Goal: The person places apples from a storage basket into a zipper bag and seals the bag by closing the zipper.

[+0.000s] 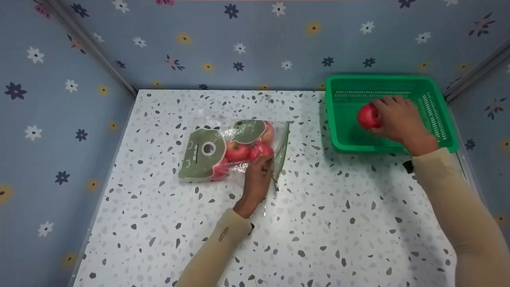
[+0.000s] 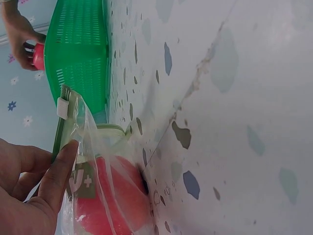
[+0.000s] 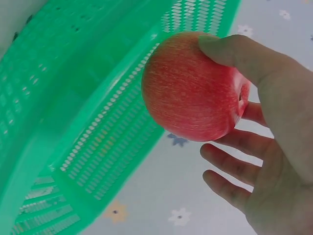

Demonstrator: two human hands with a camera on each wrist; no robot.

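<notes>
Above the green plastic basket [image 1: 332, 115], my right hand [image 1: 400, 121] holds a red apple [image 1: 366, 116]. The right wrist view shows the thumb and fingers around this apple [image 3: 190, 88], with two other fingers [image 3: 230, 164] off it. A clear zip bag [image 1: 203, 149] with green printed patches lies flat at the middle of the table, several red apples [image 1: 237, 152] inside. My left hand [image 1: 257, 181] pinches the bag near its green zip edge [image 1: 283, 153]. Close up, a white slider [image 2: 62, 108] sits on the zip, and the fingertips grip the plastic just below it.
A white speckled table [image 1: 326, 239] spreads out under everything. Flower-patterned panels [image 1: 255, 40] stand along its back and both sides. The basket is at the back right corner, close to the panels.
</notes>
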